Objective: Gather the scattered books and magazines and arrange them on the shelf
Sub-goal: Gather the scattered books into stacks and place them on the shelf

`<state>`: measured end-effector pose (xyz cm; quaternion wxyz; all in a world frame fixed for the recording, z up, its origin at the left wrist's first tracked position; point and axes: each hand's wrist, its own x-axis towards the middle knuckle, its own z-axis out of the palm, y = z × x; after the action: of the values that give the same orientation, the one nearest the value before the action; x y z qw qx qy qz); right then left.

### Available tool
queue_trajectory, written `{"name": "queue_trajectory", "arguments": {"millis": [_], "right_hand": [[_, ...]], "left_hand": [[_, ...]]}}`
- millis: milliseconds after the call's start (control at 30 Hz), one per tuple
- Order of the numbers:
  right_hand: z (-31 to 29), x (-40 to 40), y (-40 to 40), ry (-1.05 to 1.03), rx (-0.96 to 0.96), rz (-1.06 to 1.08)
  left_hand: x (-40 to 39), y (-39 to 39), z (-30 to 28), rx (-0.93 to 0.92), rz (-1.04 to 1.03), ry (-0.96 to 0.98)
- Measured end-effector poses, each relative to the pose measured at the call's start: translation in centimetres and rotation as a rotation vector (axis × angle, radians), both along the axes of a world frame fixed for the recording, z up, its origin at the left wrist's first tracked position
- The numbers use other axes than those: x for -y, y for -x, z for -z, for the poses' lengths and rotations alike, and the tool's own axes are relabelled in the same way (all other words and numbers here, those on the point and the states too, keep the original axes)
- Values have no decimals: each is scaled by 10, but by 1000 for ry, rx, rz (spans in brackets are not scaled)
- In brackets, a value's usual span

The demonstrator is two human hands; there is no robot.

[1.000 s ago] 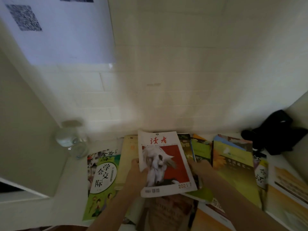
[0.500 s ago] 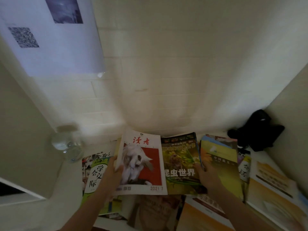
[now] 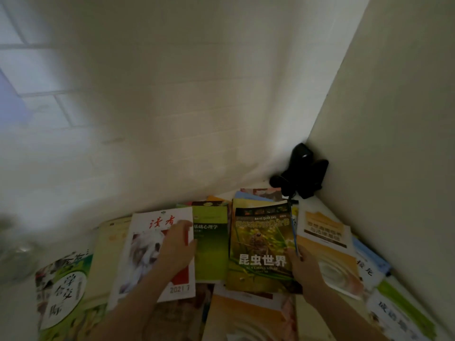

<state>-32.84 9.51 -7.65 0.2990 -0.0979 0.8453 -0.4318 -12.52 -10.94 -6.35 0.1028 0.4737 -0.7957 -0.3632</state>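
**Books spread on the white surface, one hand on each of two covers**

Head view. The white-and-red magazine [image 3: 150,252], dated 2021 7 and bearing a pale animal picture, is lain flat among the scattered books. The left hand [image 3: 176,252] is rested on its cover with fingers extended and relaxed, nothing being grasped. The insect book [image 3: 261,244], dark green with white characters, is held at its right edge by the right hand [image 3: 305,269]; the thumb appears to be curled over the cover, though blur makes the grip hard to confirm. Between the two, a green psychology book [image 3: 210,244] is exposed. An orange-and-white book [image 3: 327,249] is lain just right of the insect book. At far left a green book with a white oval [image 3: 61,299] is seen, and a blurred glass vessel [image 3: 17,252] beyond it; its contents cannot be told. A black object [image 3: 301,173] is set in the corner.

Compared with half a second ago, the insect book has been drawn rightward, away from the magazine, and the left hand has been shifted from the magazine's left edge onto its cover.
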Motion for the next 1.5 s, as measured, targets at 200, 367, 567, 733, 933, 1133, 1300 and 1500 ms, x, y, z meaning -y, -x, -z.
{"name": "queue_trajectory", "arguments": {"millis": [200, 367, 567, 733, 933, 1133, 1300, 1500], "right_hand": [[12, 14, 22, -31, -56, -31], [25, 37, 28, -329, -213, -206], [40, 51, 33, -372, -161, -166], [32, 57, 49, -360, -148, -251], [21, 57, 59, -149, 169, -32], [5, 50, 51, -114, 65, -188], [-5, -4, 70, 96, 189, -33], [-12, -93, 131, 160, 253, 227]], "left_hand": [[-45, 73, 37, -15, 212, -313], [-48, 105, 67, 92, 211, -111], [-56, 136, 71, 374, 182, 10], [-43, 146, 64, 334, 10, -139], [-16, 133, 68, -19, -267, -459], [-26, 137, 67, 350, -3, -168], [-63, 154, 30, -83, -78, -517], [-118, 221, 11, -166, 42, -820]]}}
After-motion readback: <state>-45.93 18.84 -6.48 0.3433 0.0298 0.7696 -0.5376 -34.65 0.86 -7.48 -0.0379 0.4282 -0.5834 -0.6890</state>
